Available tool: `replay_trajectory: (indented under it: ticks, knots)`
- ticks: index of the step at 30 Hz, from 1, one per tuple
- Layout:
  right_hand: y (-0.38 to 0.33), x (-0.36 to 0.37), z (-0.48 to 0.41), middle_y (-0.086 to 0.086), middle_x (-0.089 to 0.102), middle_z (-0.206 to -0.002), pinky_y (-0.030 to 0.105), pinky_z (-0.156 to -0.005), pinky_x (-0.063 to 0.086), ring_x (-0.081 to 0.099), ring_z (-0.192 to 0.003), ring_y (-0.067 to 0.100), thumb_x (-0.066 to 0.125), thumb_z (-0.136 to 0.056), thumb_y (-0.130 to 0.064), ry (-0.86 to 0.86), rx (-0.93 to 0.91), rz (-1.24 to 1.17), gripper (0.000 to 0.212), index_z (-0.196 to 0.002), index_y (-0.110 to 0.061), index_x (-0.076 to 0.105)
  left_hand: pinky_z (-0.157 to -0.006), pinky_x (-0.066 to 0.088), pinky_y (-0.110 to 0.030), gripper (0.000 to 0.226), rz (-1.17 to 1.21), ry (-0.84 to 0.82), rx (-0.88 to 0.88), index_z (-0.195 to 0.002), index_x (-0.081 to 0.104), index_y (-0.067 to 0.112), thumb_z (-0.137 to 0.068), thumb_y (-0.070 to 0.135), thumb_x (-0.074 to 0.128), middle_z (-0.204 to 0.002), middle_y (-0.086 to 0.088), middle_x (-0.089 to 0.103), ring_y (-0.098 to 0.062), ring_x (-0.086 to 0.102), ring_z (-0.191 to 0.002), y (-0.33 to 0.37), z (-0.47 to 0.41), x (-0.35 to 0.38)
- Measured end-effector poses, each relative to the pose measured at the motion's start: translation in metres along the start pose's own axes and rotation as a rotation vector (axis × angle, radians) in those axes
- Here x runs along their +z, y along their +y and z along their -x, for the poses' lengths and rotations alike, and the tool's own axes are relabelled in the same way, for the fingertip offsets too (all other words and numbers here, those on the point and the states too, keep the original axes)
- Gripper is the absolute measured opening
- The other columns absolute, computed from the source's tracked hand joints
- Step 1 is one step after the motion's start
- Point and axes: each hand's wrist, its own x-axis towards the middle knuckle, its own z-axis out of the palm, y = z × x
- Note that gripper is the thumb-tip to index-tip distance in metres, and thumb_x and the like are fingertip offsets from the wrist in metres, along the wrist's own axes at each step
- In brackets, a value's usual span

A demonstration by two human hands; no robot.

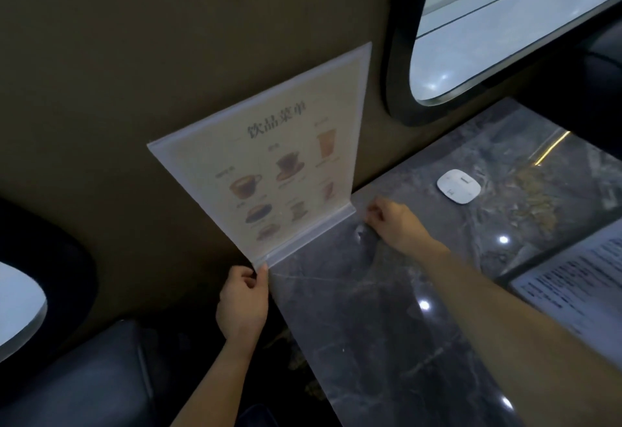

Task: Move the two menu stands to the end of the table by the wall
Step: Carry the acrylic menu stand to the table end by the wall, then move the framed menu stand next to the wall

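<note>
Standing against the wall (168, 56) at the desk's (387, 309) end, the drinks menu stand (269, 171) looks light, stiff and slippery, best held by its base. The left hand (243, 298) pinches the base's near corner; the right hand (393, 221), fingers curled, rests beside its far end. A second menu stand (579, 278) lies farther from the wall.

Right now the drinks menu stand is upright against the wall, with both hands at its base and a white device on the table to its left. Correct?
Not quite. In the head view the white device lies on the table to the right of the drinks menu stand, not the left. The stand is upright against the wall, with the left hand and right hand at its base.
</note>
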Motion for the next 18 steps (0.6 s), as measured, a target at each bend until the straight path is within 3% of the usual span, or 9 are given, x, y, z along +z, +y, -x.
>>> replay_trajectory:
  ticks: [3, 7, 11, 18]
  knots:
    - [0.009, -0.008, 0.018, 0.015, 0.063, -0.102, 0.038, -0.077, 0.045, 0.057, -0.094, 0.032, 0.053, -0.086, -0.02, -0.002, 0.031, 0.016, 0.023, -0.106, -0.008, 0.055, -0.058, 0.049, -0.031, 0.024, -0.026, 0.014, 0.126, -0.074, 0.05, 0.028, -0.086, 0.049, 0.049, -0.071, 0.007, 0.059, -0.01, 0.055, -0.061, 0.001, 0.018, 0.0]
    - [0.026, -0.025, 0.046, 0.012, 0.058, -0.116, 0.031, -0.083, 0.042, 0.055, -0.1, 0.025, 0.054, -0.087, -0.026, -0.001, 0.06, 0.047, 0.038, -0.121, -0.011, 0.049, -0.054, 0.047, -0.028, 0.02, -0.035, -0.06, 0.346, -0.071, 0.05, 0.029, -0.084, 0.044, 0.054, -0.07, 0.007, 0.06, -0.008, 0.056, -0.062, 0.023, 0.043, 0.007]
    - [0.043, -0.045, 0.085, 0.011, 0.058, -0.113, 0.025, -0.075, 0.04, 0.051, -0.085, 0.015, 0.056, -0.086, -0.028, 0.073, 0.101, -0.004, 0.037, -0.119, -0.011, 0.051, -0.067, 0.046, -0.031, 0.016, 0.034, -0.258, 0.594, -0.082, 0.055, 0.025, -0.084, 0.04, 0.058, -0.084, 0.006, 0.058, -0.012, 0.055, -0.078, 0.06, 0.066, 0.027]
    - [0.084, -0.084, 0.178, 0.0, 0.059, -0.099, 0.027, -0.072, 0.04, 0.056, -0.089, 0.018, 0.058, -0.085, -0.032, 0.248, 0.262, 0.021, 0.032, -0.113, -0.016, 0.055, -0.082, 0.048, -0.036, 0.035, 0.05, -0.505, 0.746, -0.101, 0.059, 0.014, -0.08, 0.043, 0.062, -0.104, -0.006, 0.062, -0.021, 0.058, -0.095, 0.12, 0.106, 0.076]
